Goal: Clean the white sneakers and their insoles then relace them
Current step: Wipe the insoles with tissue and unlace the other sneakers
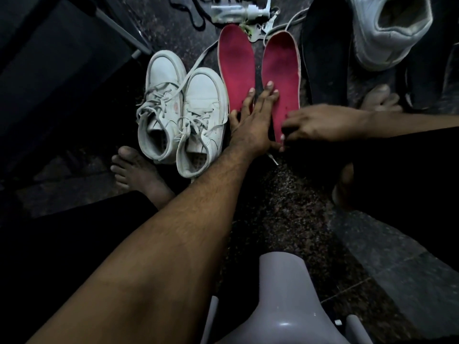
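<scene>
Left hand [250,122] flat across insoles [237,70] (both red).

The white sneakers [182,115] look like smooth leather with cloth laces, the red insoles [258,70] look soft and matt, the speckled stone floor [285,207] looks rough, and the grey plastic chair [283,294] is shiny.

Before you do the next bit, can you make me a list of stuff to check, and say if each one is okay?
1. Both insoles out of the shoes: ok. The left insole and right insole lie side by side on the floor.
2. Left hand flat across the insoles: ok.
3. Right hand gripping the right insole's heel: cannot tell, its fingertips are in shadow.
4. Sneakers within reach: ok, beside the left insole.
5. Laces out for cleaning: not ok, they are threaded.
6. Spray bottle close by: ok, beyond the insoles.
</scene>
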Motion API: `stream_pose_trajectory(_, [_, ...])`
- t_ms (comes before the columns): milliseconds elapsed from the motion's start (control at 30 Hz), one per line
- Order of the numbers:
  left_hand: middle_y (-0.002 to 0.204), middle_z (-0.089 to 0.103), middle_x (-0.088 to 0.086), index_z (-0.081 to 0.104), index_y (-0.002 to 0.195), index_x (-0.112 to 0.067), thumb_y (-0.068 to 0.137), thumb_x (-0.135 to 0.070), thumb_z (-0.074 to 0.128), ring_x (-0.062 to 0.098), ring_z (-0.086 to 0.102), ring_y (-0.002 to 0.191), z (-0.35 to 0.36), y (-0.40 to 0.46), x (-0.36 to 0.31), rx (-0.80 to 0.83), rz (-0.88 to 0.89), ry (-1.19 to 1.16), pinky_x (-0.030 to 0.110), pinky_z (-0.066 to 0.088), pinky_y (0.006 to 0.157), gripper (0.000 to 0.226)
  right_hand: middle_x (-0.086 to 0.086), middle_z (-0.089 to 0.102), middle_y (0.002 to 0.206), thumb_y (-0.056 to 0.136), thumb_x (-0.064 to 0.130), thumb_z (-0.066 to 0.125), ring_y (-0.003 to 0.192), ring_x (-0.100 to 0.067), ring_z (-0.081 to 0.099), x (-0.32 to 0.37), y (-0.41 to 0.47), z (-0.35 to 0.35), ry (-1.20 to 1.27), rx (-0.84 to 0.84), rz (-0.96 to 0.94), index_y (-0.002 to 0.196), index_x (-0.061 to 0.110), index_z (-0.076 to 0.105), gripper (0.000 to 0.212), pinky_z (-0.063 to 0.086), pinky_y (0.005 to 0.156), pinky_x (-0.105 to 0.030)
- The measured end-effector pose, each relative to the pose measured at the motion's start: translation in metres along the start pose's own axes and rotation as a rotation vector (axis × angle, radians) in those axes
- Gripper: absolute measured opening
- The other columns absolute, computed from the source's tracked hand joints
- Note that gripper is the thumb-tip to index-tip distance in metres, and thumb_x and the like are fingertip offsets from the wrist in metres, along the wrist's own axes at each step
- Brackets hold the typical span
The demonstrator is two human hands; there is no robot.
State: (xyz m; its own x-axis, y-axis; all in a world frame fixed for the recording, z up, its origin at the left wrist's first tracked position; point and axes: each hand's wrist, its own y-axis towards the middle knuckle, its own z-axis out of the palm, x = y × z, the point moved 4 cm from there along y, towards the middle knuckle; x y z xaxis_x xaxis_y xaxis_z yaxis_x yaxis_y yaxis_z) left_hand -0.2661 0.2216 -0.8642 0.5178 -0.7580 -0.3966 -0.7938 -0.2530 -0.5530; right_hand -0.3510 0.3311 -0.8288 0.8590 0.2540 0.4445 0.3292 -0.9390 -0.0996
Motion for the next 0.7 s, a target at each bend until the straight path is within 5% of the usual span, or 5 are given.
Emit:
stream_pose_trajectory(200, [0.164,-0.012,-0.022,0.007,0.158,-0.034,0.059,-0.045,0.09,0.017,-0.012,0.152,-0.001,0.001,0.001,-0.001,-0.005,0.008,0.06,0.006,0.114,0.13,-0.007,0.064,0.102,0.089,0.046,0.05,0.1,-0.029,0.06,-0.035,-0.005,-0.013,0.137,-0.198,0.376,0.102,0.013,0.073,0.042,0.044,0.08,-0.031])
stream_pose_trajectory(333, [0.164,-0.011,-0.021,0.009,0.158,-0.035,0.064,-0.039,0.088,0.018,-0.011,0.152,0.001,0.002,0.0,-0.013,0.0,0.007,0.06,0.006,0.115,0.123,-0.005,0.064,0.097,0.094,0.03,0.051,0.09,-0.026,0.065,0.008,0.004,0.0,0.141,-0.012,-0.017,0.098,0.013,0.07,0.026,0.057,0.069,-0.042])
stream_pose_trajectory(467, [0.164,-0.011,-0.022,0.005,0.158,-0.035,0.055,-0.045,0.092,0.018,-0.012,0.152,-0.001,0.001,0.001,0.004,-0.007,0.007,0.059,0.007,0.114,0.135,-0.015,0.063,0.113,0.091,0.024,0.06,0.102,-0.035,0.063,-0.038,0.006,-0.03,0.088,-0.166,0.319,0.12,0.01,0.069,0.033,0.056,0.076,-0.048])
stream_pose_trajectory(633, [0.163,-0.012,-0.023,0.008,0.158,-0.037,0.068,-0.036,0.086,0.016,-0.011,0.152,0.0,0.001,0.0,-0.009,-0.015,-0.013,0.06,0.005,0.116,0.119,-0.01,0.063,0.114,0.086,0.019,0.065,0.096,-0.029,0.067,0.007,0.016,-0.001,0.079,0.056,-0.023,0.109,0.008,0.071,0.026,0.058,0.069,-0.038])
stream_pose_trajectory(700, [0.163,-0.011,-0.023,0.008,0.158,-0.036,0.061,-0.041,0.09,0.016,-0.011,0.152,0.0,0.002,0.0,-0.007,-0.01,-0.004,0.059,0.006,0.114,0.127,-0.015,0.063,0.112,0.089,0.022,0.061,0.098,-0.034,0.065,-0.018,0.008,-0.014,0.094,-0.052,0.169,0.114,0.007,0.071,0.03,0.057,0.071,-0.043])
